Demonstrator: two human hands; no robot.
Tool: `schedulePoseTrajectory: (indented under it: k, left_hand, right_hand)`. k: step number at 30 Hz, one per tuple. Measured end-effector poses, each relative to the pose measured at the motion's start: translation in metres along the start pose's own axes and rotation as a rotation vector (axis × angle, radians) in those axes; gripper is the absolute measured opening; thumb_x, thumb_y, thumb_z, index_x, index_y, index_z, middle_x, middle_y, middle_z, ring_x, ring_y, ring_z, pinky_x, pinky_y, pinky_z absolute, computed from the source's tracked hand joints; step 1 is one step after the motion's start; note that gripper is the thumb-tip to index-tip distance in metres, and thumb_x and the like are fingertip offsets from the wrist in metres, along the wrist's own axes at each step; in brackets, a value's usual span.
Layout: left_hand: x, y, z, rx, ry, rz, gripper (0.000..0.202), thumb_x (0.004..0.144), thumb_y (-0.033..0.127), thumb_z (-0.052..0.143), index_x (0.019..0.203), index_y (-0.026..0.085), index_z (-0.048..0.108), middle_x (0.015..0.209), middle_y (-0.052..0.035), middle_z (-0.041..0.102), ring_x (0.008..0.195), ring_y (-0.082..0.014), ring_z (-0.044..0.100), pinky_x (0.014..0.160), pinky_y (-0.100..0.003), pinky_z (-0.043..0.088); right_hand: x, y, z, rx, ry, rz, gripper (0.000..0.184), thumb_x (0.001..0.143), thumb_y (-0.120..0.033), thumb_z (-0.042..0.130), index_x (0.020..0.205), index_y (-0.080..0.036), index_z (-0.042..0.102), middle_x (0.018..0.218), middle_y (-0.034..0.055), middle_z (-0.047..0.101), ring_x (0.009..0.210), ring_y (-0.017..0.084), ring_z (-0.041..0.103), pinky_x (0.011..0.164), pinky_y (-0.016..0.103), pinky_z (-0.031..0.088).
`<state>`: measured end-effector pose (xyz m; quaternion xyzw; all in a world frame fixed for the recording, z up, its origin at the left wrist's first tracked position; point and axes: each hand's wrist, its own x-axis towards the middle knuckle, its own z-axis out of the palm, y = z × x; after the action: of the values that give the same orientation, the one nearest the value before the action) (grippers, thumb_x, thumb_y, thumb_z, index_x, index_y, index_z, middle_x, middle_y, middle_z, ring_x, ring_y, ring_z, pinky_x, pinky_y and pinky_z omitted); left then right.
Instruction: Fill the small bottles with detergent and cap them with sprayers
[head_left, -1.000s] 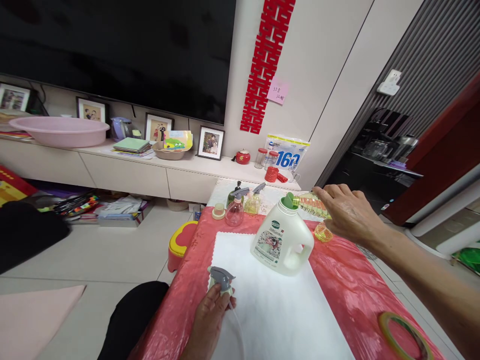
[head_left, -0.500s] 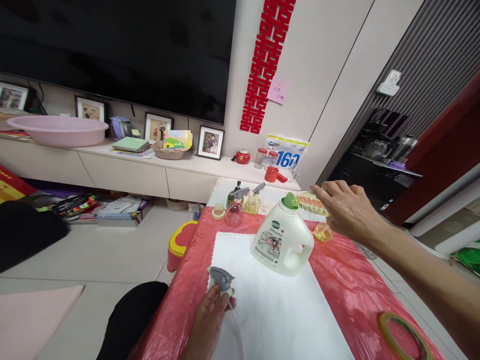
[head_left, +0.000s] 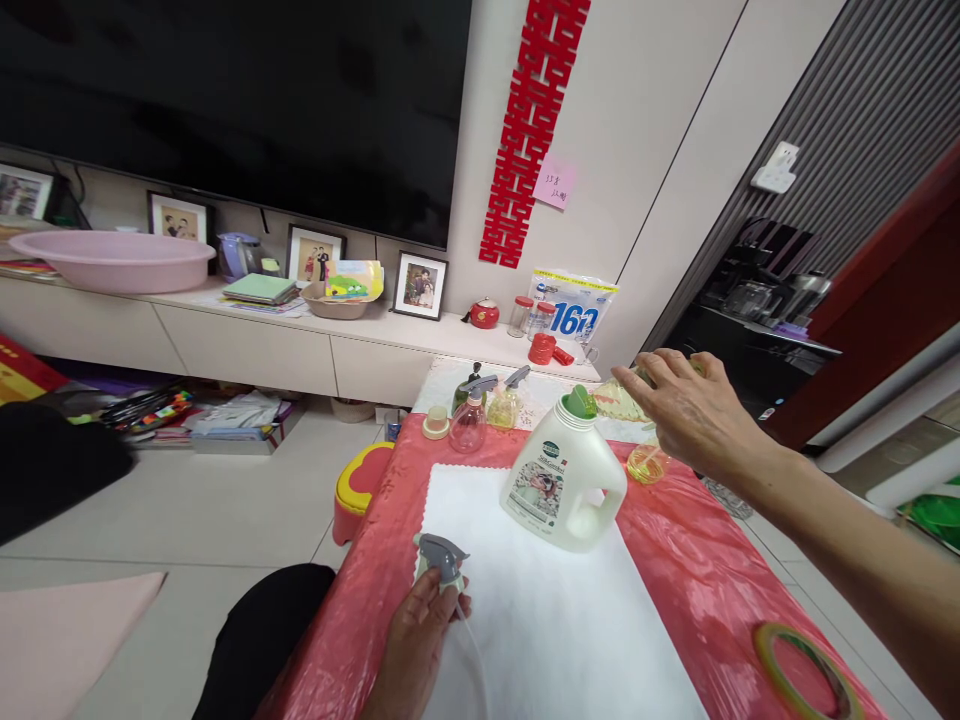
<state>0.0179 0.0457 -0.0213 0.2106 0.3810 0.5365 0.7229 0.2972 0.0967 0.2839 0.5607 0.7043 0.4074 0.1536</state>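
My left hand (head_left: 420, 625) is closed around a grey spray trigger head (head_left: 441, 556), its thin clear tube (head_left: 474, 650) hanging down over a white sheet. On that sheet stands a large pale detergent jug (head_left: 562, 480) upright, with a green pouring spout (head_left: 579, 402) in its mouth. My right hand (head_left: 686, 405) grips a clear bottle (head_left: 619, 403) tipped nearly level, its mouth at the green spout. My fingers hide much of the bottle. Below my right hand, a small clear container with yellow liquid (head_left: 646, 464) sits on the red cloth.
Clear spray bottles with grey heads (head_left: 468, 425) stand behind the jug, beside a small round cap (head_left: 436, 423). A roll of tape (head_left: 806, 670) lies at the right edge. A red and yellow stool (head_left: 364, 485) is left of the table (head_left: 360, 600).
My right hand has shifted slightly up and left with the bottle, whose visible part looks paler now. My left hand and the jug stay put.
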Motion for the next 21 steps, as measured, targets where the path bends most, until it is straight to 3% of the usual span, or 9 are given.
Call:
schedulePoseTrajectory:
  k: [16, 21]
  left_hand:
    - [-0.002, 0.0, 0.001, 0.004, -0.018, 0.032, 0.05, 0.058, 0.048, 0.093, 0.094, 0.018, 0.079, 0.084, -0.0056, 0.075, 0.069, -0.0155, 0.065, 0.072, -0.029, 0.054]
    - [0.0, -0.001, 0.001, -0.003, 0.002, 0.025, 0.052, 0.054, 0.049, 0.095, 0.093, 0.019, 0.079, 0.085, -0.0057, 0.076, 0.069, -0.0154, 0.065, 0.072, -0.028, 0.055]
  right_hand:
    - [0.006, 0.0, -0.011, -0.145, 0.109, -0.041, 0.044, 0.094, 0.0, 0.044, 0.132, -0.02, 0.056, 0.127, 0.0133, 0.046, 0.122, 0.029, 0.038, 0.1, 0.054, 0.035]
    - [0.007, -0.003, -0.01, -0.189, 0.195, -0.073, 0.039, 0.099, -0.003, 0.04, 0.13, -0.02, 0.057, 0.13, 0.0136, 0.046, 0.126, 0.029, 0.036, 0.103, 0.055, 0.034]
